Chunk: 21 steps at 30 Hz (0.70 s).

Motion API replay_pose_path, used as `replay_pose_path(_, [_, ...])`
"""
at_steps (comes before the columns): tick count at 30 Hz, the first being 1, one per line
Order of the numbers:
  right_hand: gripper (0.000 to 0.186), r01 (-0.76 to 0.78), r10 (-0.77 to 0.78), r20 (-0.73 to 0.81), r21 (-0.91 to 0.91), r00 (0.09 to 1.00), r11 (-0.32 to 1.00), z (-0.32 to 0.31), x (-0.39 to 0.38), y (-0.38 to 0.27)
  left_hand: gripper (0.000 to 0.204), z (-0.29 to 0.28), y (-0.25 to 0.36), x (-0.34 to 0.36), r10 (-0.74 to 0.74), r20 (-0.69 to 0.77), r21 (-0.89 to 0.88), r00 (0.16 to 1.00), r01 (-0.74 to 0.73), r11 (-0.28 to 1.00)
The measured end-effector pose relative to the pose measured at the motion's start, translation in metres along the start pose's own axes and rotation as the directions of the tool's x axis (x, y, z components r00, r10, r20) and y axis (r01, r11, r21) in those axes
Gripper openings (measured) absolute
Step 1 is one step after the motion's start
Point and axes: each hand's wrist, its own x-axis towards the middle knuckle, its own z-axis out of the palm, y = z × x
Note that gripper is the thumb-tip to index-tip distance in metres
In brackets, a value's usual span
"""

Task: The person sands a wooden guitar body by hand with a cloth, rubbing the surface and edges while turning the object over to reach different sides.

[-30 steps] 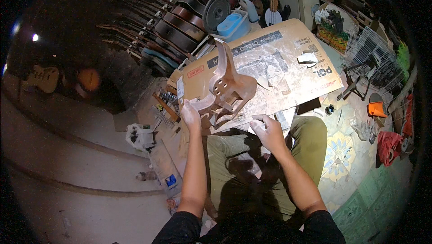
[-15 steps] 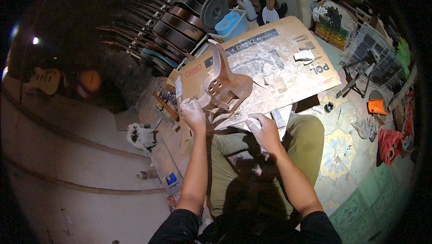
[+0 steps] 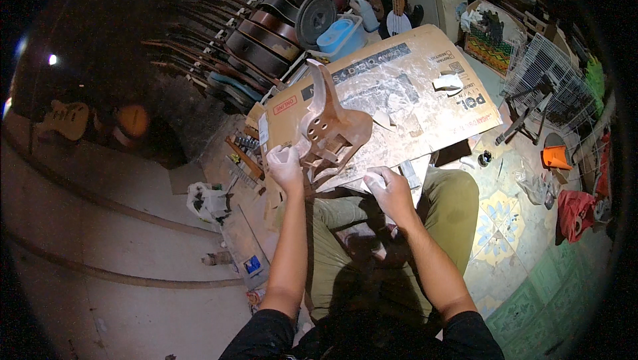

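A bare brown electric guitar body with cut-out cavities and round holes stands tilted over a dusty sheet of cardboard. One long curved horn points away from me. At its near left edge my left hand, pale with dust, is closed on the body; the fingertips are partly hidden. My right hand, also dusty, is closed near my right knee, to the right of the body and apart from it. Whatever its curled fingers hold, if anything, is hidden. A small grey block lies just beyond that hand.
Several guitars lean in a row at the back left. A blue tub stands beyond the cardboard, which carries a folded white sheet. To the right are a wire cage, an orange container and a red bag.
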Motion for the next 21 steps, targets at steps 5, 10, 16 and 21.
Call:
replay_pose_path(5, [0.029, -0.012, 0.012, -0.003, 0.013, 1.0, 1.0, 0.003, -0.002, -0.003, 0.046, -0.006, 0.008, -0.003, 0.046, -0.061, 0.019, 0.997, -0.044, 0.999])
replay_pose_path(10, [0.029, -0.013, 0.013, -0.01, 0.014, 1.0, 1.0, 0.013, -0.002, 0.006, 0.035, -0.008, -0.016, 0.002, 0.076, -0.064, 0.057, 0.995, -0.073, 0.996])
replay_pose_path(16, [0.027, 0.111, -0.114, -0.07, -0.048, 0.991, 0.993, 0.005, 0.009, -0.002, 0.019, 0.007, -0.056, 0.037, 0.401, -0.081, 0.076, 0.913, -0.396, 0.915])
replay_pose_path(21, [0.023, 0.015, -0.015, -0.003, -0.134, 1.0, 0.991, 0.007, -0.008, 0.02, 0.03, 0.009, 0.018, -0.012, -0.066, 0.259, -0.227, 0.964, 0.127, 0.966])
